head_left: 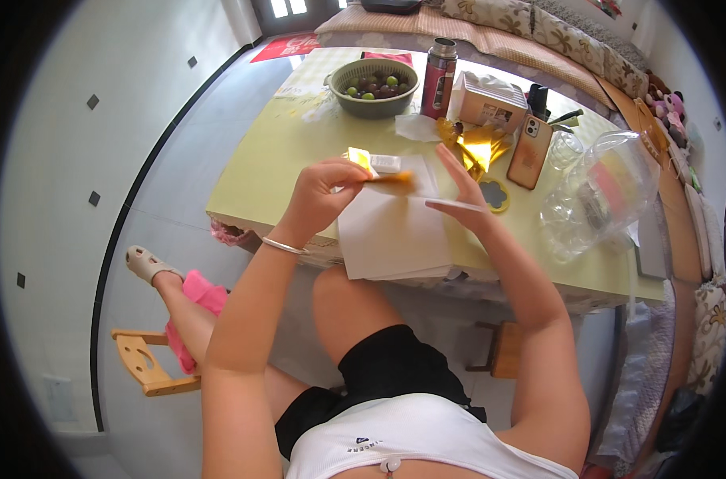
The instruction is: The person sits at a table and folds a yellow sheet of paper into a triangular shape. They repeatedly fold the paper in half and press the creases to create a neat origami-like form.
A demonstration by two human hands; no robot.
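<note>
My left hand (327,191) pinches a small piece of gold foil (360,158) above white sheets of paper (391,247) at the table's near edge. A motion-smeared golden strip (396,182) extends from its fingertips toward the right. My right hand (465,199) is held just across from it, with thumb and fingers apart. Along its thumb lies a thin white strip (451,205); whether it is gripped is unclear. Behind the left fingertips rests a small white block (386,164). Crumpled gold foil (478,148) and a flower-shaped, yellow-rimmed item (495,195) are beyond the right hand.
A colander bowl (372,102) of grapes, a red flask (439,84) and a tissue box (490,104) stand farther back. A phone (529,152) leans upright at right, beside a clear plastic container (594,199). Wooden stools (135,363) stand below the table (275,160).
</note>
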